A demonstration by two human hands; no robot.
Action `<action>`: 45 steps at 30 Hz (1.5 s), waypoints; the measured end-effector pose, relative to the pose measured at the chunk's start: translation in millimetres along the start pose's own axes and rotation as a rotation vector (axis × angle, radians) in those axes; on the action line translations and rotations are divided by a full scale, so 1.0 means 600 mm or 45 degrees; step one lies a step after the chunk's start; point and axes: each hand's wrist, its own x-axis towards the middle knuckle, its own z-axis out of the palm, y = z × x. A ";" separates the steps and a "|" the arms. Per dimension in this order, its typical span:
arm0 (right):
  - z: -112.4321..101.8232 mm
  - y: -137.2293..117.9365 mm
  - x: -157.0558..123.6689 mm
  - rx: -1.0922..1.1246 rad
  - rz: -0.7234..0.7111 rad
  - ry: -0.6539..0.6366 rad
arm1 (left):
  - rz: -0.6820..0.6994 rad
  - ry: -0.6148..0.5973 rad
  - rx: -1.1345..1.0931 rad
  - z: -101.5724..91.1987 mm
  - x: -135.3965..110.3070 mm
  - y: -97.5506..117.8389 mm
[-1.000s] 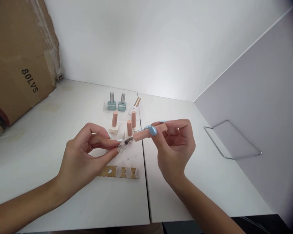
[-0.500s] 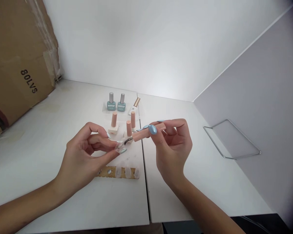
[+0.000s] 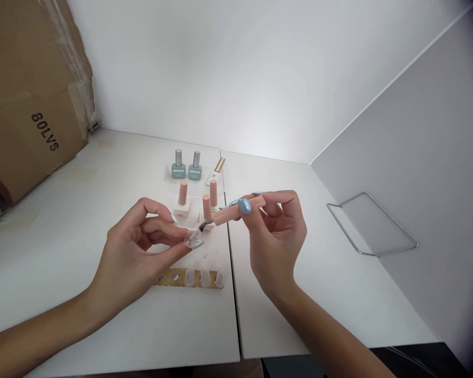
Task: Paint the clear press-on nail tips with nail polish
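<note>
Between thumb and fingers, my left hand pinches a clear false nail tip. My right hand grips the pink cap of a nail polish brush, whose dark bristles point left and down at the nail tip; I cannot tell whether they touch it. Below the hands lies a wooden strip with round metal dots and several clear nail tips standing on its right part. Part of the strip is hidden behind my left hand. Just beyond the hands stand pink-capped polish bottles.
Farther back, two teal bottles with silver caps and a tilted white bottle with a gold cap rest on a clear stand. A cardboard box fills the left. A metal wire frame is at the right. A seam divides the white table.
The brush has drawn back slightly up and away from the nail tip, showing more of its bristles. My left hand keeps its hold with hardly any movement.
</note>
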 end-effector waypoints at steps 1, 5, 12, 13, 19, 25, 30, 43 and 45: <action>-0.002 0.001 0.001 -0.020 0.008 0.022 | 0.006 0.001 -0.001 0.000 0.000 -0.001; -0.007 0.003 0.000 0.029 -0.065 -0.014 | 0.020 -0.007 0.000 -0.001 0.001 -0.002; -0.001 -0.004 -0.001 -0.029 -0.063 -0.122 | 0.072 -0.001 0.031 -0.002 -0.002 -0.001; -0.001 -0.004 0.001 -0.047 -0.040 -0.092 | 0.079 0.007 0.041 -0.002 -0.002 -0.001; -0.003 -0.001 0.004 -0.011 -0.036 -0.028 | 0.136 0.034 0.092 -0.004 -0.003 -0.003; 0.003 -0.009 -0.005 0.018 -0.179 -0.184 | 0.172 0.054 0.151 -0.001 -0.007 -0.002; 0.000 -0.007 0.002 -0.003 -0.149 -0.068 | 0.219 0.067 0.202 -0.002 -0.012 -0.010; -0.001 -0.006 0.001 -0.023 -0.258 -0.146 | 0.271 0.084 0.225 -0.003 -0.011 -0.015; -0.004 -0.003 0.004 -0.067 -0.218 -0.088 | 0.280 0.087 0.231 -0.004 -0.013 -0.017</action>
